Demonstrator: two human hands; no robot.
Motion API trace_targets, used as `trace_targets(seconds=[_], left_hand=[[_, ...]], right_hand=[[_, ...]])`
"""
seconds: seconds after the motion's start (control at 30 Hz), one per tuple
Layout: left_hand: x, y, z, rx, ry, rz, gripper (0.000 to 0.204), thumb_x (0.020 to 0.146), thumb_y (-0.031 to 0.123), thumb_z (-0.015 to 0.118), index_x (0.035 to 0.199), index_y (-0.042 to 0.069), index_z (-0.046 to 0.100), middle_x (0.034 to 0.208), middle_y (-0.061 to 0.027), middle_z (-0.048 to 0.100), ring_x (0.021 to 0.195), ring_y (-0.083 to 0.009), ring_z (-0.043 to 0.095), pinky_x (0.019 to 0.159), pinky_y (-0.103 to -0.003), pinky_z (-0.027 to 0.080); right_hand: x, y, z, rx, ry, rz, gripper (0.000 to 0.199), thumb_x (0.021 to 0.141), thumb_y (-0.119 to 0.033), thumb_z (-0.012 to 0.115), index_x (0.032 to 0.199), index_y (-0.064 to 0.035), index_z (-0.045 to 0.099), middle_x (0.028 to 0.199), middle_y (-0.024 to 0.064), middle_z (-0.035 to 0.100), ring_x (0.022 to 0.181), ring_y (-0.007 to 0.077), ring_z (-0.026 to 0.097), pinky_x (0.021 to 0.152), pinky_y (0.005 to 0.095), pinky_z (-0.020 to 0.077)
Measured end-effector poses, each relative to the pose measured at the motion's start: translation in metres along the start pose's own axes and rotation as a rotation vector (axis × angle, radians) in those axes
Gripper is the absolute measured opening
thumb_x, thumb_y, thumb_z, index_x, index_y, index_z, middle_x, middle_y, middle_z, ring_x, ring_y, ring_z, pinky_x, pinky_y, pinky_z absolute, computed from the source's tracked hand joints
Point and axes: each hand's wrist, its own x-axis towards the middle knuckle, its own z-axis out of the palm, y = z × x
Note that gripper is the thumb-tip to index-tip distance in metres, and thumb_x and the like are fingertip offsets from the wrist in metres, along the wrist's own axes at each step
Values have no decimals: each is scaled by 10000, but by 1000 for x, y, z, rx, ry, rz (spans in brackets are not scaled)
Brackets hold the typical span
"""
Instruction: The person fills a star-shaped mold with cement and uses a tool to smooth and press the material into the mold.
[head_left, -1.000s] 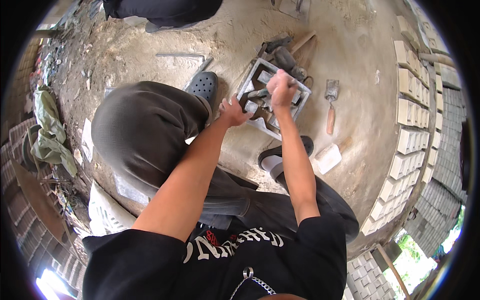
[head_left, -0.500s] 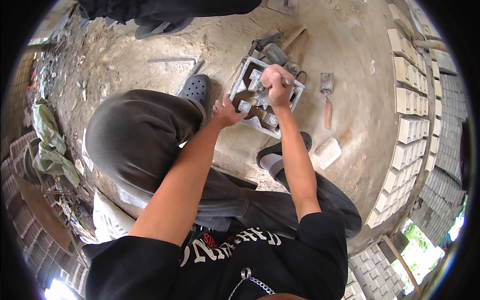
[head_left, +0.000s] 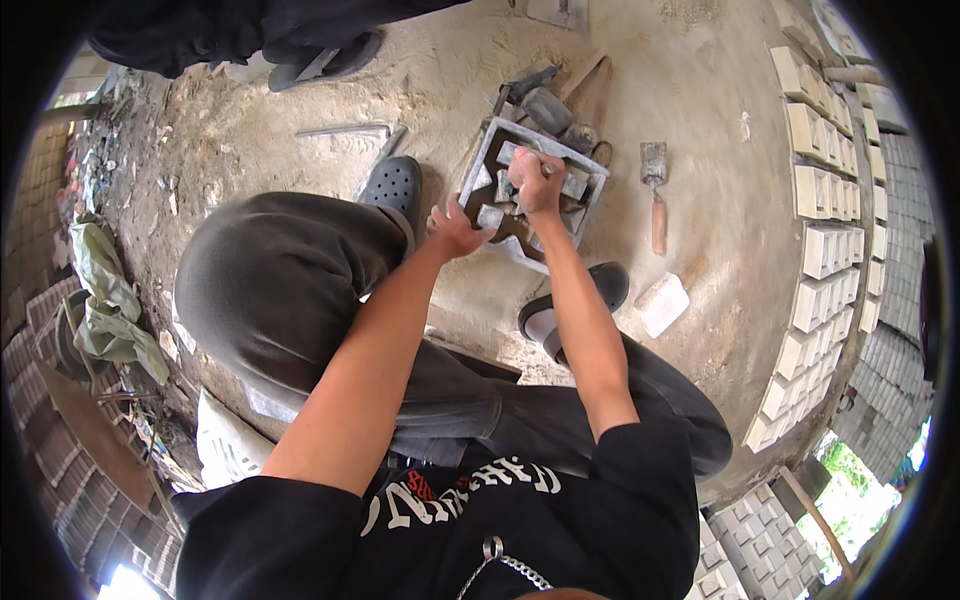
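Observation:
A grey rectangular mould frame (head_left: 478, 168) lies on the ground between my feet, with pale blocks and dark gaps inside it. My left hand (head_left: 458, 232) grips its near left corner, fingers at the outer side and thumb by the rim. Over the middle of the mould, my right hand (head_left: 537, 182) is closed round a short upright rod-like handle; the lower part of that tool is hidden by the hand. One pale block (head_left: 490, 216) shows near my left thumb.
Beyond the mould lie a hammer-like tool (head_left: 546, 110) and a wooden piece (head_left: 586, 77). A trowel (head_left: 657, 215) and a white slab (head_left: 661, 305) are at the right. Pale block rows (head_left: 825, 250) line the right side. Another person's sandalled foot (head_left: 325, 62) is at the far left.
My right hand has shifted slightly left and nearer with the handle in its grip. The left hand stays at the corner. The other person's legs have moved left.

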Motion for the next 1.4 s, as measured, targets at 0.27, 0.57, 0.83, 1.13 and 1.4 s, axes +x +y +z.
trace_targets(seconds=[0.27, 0.57, 0.83, 1.13, 1.4], left_hand=[[-2, 0, -1, -36, 8, 6, 1138, 670, 626, 687, 1450, 84, 60, 1431, -367, 98, 1330, -525, 148, 1079, -553, 203], [1, -10, 0, -72, 9, 25, 1151, 667, 618, 698, 1449, 90, 39, 1439, -360, 87, 1324, -534, 150, 1075, -563, 196], [-2, 0, -4, -59, 1, 15, 1147, 667, 619, 697, 1453, 117, 28, 1432, -372, 79, 1323, -543, 136, 1075, -565, 193], [1, -3, 4, -34, -25, 14, 1154, 676, 621, 686, 1457, 110, 7, 1439, -371, 57, 1332, -540, 124, 1075, -568, 191], [-5, 1, -2, -19, -68, -12, 1169, 674, 643, 673, 1460, 94, 4, 1451, -363, 46, 1342, -530, 113, 1081, -555, 197]], right_hand=[[7, -20, 1, 111, -164, -196, 323, 818, -60, 434, 504, -31, 367, 493, -34, 355, 458, 59, 293, 430, 272, 206], [28, -40, 3, 5, -287, -55, 321, 812, -93, 484, 523, -7, 374, 483, -17, 333, 473, 74, 284, 454, 276, 227], [34, -9, 0, -317, -405, -183, 239, 820, -142, 551, 748, 72, 629, 583, 112, 587, 559, 124, 526, 542, 289, 424], [31, -6, -7, -300, -441, -13, 303, 853, -138, 500, 606, 23, 436, 532, 3, 299, 527, 86, 310, 473, 303, 285], [20, -3, -9, -283, -450, -197, 277, 849, -116, 490, 614, 23, 444, 530, 13, 295, 529, 87, 309, 469, 310, 290]])
